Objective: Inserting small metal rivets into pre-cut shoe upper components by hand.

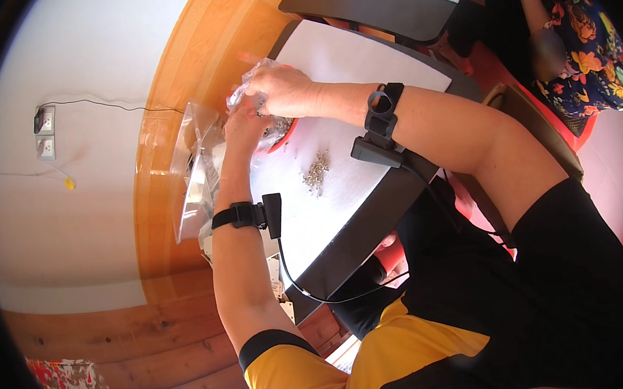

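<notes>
At the far left end of the white-covered table (338,59), both of my hands are close together at a clear plastic bag (235,97). My right hand (284,89) has its fingers curled over the top of the bag. Just below and left of it, my left hand (244,128) is closed at the bag's lower part; its fingertips are partly hidden. Under my hands, a red-rimmed container (286,136) shows with small greyish pieces in it, mostly covered by my hands. A loose pile of small, shiny, metallic-looking pieces (316,172) lies on the white sheet nearer to me.
Clear plastic packaging (191,170) stands between the table and the wood-panelled wall. A cardboard box (538,124) is by my right arm. Another table (378,5) stands beyond, and a person in a floral top (590,52) sits at the right. A cable (311,293) hangs from my left wrist strap.
</notes>
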`<state>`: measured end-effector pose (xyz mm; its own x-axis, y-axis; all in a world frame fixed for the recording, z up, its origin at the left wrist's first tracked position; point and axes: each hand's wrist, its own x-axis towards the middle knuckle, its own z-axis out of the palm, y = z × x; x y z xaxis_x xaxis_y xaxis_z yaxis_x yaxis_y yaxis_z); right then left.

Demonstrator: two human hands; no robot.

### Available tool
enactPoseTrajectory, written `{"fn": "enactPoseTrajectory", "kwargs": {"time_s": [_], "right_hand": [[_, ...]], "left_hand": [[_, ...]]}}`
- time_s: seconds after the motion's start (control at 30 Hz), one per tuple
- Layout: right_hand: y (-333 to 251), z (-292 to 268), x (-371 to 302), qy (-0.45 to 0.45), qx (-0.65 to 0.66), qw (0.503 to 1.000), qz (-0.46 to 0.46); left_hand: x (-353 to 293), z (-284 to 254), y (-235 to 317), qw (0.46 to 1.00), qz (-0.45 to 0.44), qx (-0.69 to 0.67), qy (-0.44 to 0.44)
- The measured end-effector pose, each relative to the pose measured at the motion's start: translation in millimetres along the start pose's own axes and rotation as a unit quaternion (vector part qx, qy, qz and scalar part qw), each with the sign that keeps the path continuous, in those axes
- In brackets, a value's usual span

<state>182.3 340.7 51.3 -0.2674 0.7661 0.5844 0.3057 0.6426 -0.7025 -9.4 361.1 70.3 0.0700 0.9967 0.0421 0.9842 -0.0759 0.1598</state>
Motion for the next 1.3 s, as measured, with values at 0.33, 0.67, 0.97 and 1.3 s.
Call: {"fn": "enactPoseTrajectory", "kwargs": {"time_s": [0.33,0.67,0.97,1.3], "right_hand": [[1,-1,-6,0.015,0.008,0.998,0.060],[8,8,-2,0.023,-0.041,0.998,0.046],[13,8,2,-0.013,0.023,0.992,0.124],[11,11,5,0.004,0.043,0.994,0.104]], "left_hand": [[-8,1,51,0.991,0.086,0.102,0.022],[-2,5,34,0.998,0.060,0.006,-0.004],[13,26,25,0.995,0.021,-0.097,-0.017],[40,21,-43,0.736,-0.154,-0.638,-0.166]]}}
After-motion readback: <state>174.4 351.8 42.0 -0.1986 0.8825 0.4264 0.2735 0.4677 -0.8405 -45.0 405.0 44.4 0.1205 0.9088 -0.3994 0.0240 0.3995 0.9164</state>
